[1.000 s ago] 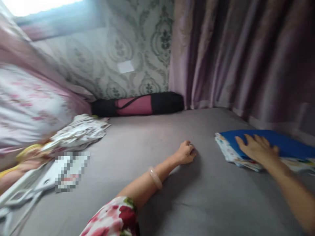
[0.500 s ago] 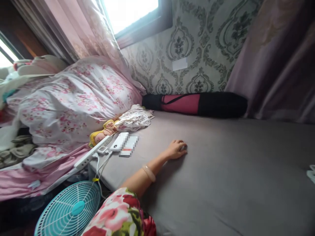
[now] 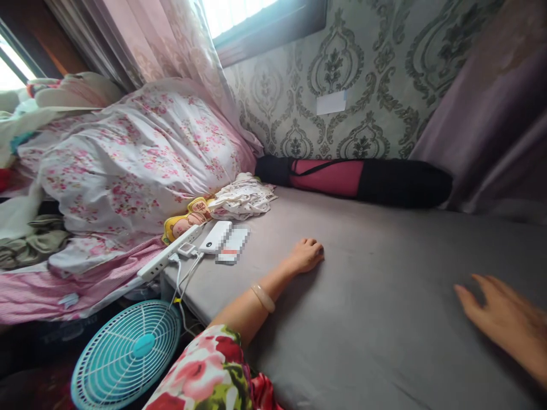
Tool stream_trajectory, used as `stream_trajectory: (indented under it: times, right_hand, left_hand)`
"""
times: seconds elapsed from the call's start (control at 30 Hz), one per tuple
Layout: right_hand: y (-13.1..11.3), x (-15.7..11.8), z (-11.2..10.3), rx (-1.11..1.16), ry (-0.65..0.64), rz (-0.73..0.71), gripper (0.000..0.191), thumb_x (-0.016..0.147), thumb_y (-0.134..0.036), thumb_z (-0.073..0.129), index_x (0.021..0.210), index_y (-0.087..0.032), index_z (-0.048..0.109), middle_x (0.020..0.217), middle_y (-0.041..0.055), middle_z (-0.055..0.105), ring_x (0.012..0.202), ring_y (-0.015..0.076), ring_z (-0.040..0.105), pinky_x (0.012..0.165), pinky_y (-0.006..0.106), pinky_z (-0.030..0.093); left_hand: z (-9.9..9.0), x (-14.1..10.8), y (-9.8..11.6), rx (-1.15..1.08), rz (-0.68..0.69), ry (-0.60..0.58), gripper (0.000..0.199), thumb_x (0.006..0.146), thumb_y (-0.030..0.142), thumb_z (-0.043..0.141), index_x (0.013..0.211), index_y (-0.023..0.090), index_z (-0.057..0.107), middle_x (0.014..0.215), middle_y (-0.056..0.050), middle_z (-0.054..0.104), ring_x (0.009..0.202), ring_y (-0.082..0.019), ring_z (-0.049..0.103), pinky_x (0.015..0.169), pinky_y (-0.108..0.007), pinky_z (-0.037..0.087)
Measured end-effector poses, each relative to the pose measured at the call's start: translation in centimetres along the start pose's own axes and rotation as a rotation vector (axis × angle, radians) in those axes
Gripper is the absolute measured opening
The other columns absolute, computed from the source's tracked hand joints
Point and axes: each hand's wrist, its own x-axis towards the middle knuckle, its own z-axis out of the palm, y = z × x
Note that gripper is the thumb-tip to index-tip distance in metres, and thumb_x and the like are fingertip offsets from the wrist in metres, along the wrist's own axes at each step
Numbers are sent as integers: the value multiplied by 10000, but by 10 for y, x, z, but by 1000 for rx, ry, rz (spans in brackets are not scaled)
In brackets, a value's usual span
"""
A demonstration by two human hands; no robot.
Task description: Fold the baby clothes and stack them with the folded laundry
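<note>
My left hand (image 3: 306,255) rests on the grey bed sheet (image 3: 367,296), its fingers curled down and closed. Whatever may be in its fingers is hidden from view. A pale bangle (image 3: 262,298) circles that wrist, and a floral sleeve (image 3: 200,373) covers the upper arm. At the right edge my right hand (image 3: 504,313) hovers over or lies on the sheet, slightly blurred. Its thumb and fingers are spread, and nothing shows in them.
Left of my arm lie a white power strip (image 3: 171,252) with cords, a white power bank (image 3: 216,236) and crumpled cloth (image 3: 243,196). A turquoise fan (image 3: 128,350) stands beside the bed. A long black-and-red bag (image 3: 327,176) lies against the wall.
My right hand has come into view from the right with its fingers spread. My left hand's fingers have curled in more. The camera view has shifted slightly.
</note>
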Motion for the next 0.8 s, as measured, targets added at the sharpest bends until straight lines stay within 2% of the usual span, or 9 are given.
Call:
stream_trajectory:
  times: [0.1, 0.2, 0.27, 0.37, 0.4, 0.47, 0.63, 0.7, 0.8]
  right_hand:
    - [-62, 16, 36, 31, -154, -130, 606, 841, -491, 352, 1408, -300, 450, 1305, 210, 566, 1279, 358, 488, 1020, 532, 407]
    - [-117, 11, 56, 52, -218, -210, 559, 851, -447, 345, 1317, -210, 544, 1335, 189, 558, 1266, 353, 509, 1041, 517, 418]
    - [-148, 5, 62, 71, -270, -268, 525, 865, -413, 356, 1284, -179, 568, 1344, 169, 561, 1245, 323, 532, 1041, 490, 426]
    - [-181, -1, 69, 44, -328, -325, 499, 907, -404, 338, 1269, -158, 577, 1370, 161, 548, 1246, 297, 533, 1035, 449, 432]
    - [-189, -2, 71, 33, -338, -337, 502, 917, -408, 331, 1269, -147, 576, 1370, 164, 548, 1244, 296, 534, 1032, 445, 432]
    - [-200, -3, 76, 21, -331, -353, 514, 926, -416, 324, 1266, -124, 575, 1355, 173, 559, 1240, 303, 534, 1030, 450, 426]
    - [-208, -9, 82, 40, -226, -342, 509, 933, -425, 315, 1246, -127, 584, 1320, 158, 590, 1233, 303, 530, 1045, 451, 398]
    - [-209, -11, 82, 38, -211, -339, 503, 935, -419, 310, 1241, -132, 588, 1313, 156, 595, 1228, 301, 531, 1048, 451, 393]
    - [-210, -12, 82, 17, -207, -336, 495, 940, -405, 303, 1245, -141, 589, 1317, 156, 594, 1230, 299, 528, 1054, 453, 386]
  left_hand:
    - [-2, 1, 4, 81, 15, -7, 286, 933, 341, 491, 1170, 215, 590, 1236, -122, 556, 1142, -262, 496, 1000, -416, 418]
    - [-5, 3, 3, 126, 26, -12, 298, 926, 339, 500, 1153, 187, 617, 1202, -144, 575, 1112, -271, 516, 968, -406, 439]
    - [-11, 4, -2, 57, 70, -19, 291, 900, 315, 543, 1132, 174, 646, 1179, -136, 602, 1095, -257, 539, 966, -368, 439]
    - [-24, 5, -22, -186, 81, -54, 252, 882, 273, 547, 1051, 167, 699, 1064, -87, 681, 978, -194, 611, 898, -269, 464]
    - [-30, 5, -32, -266, 48, -40, 255, 883, 270, 529, 1025, 165, 713, 1012, -71, 705, 921, -177, 630, 855, -249, 476]
    - [-44, 5, -57, -355, -45, 78, 269, 863, 265, 524, 992, 155, 733, 935, -62, 734, 853, -176, 651, 803, -247, 489]
    - [-96, 0, -130, -306, -323, 444, 216, 787, 190, 563, 872, 164, 760, 860, -57, 753, 837, -184, 670, 809, -262, 503]
    - [-117, -4, -157, -216, -453, 509, 252, 795, 174, 542, 930, 161, 755, 914, -53, 755, 880, -180, 672, 831, -252, 496]
    - [-144, -12, -190, -147, -552, 558, 307, 801, 139, 504, 996, 122, 740, 1033, -91, 741, 977, -193, 659, 886, -253, 474]
